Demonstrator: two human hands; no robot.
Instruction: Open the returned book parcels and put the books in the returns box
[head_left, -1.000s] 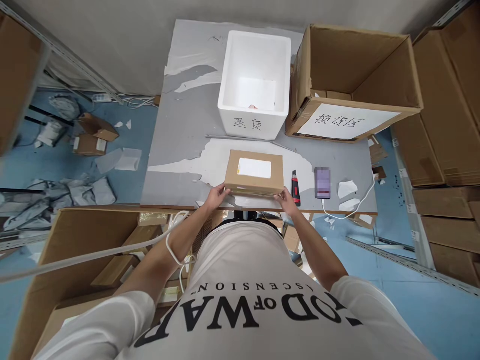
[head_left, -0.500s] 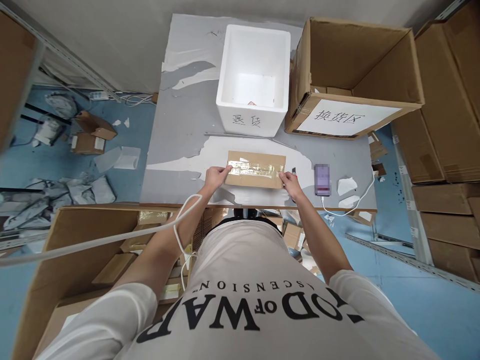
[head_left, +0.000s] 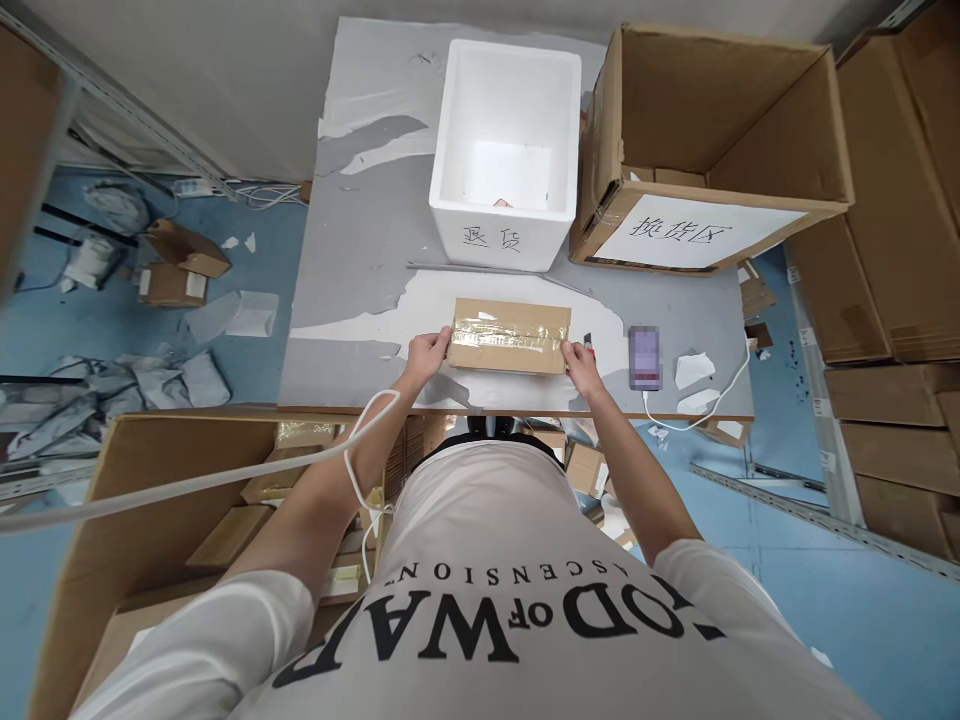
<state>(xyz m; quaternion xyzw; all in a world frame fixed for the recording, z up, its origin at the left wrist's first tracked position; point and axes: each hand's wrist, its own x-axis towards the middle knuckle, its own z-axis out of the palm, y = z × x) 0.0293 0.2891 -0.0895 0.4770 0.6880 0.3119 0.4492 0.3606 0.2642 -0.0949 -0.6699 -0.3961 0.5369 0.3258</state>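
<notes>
Fingers of left hand (head_left: 429, 357) and right hand (head_left: 583, 368) grasp opposite ends of one small brown carton (head_left: 511, 337), glossy tape (head_left: 480, 338) banding its face, near front edge of table (head_left: 341, 290). Beyond it, two open containers: one white foam box (head_left: 491, 256), reddish scrap (head_left: 502, 203) inside; one large cardboard box (head_left: 720, 95), at least two parcels (head_left: 679, 178) inside.

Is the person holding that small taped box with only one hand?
No, the left hand holds one end of the taped box and the right hand holds the other.
</notes>
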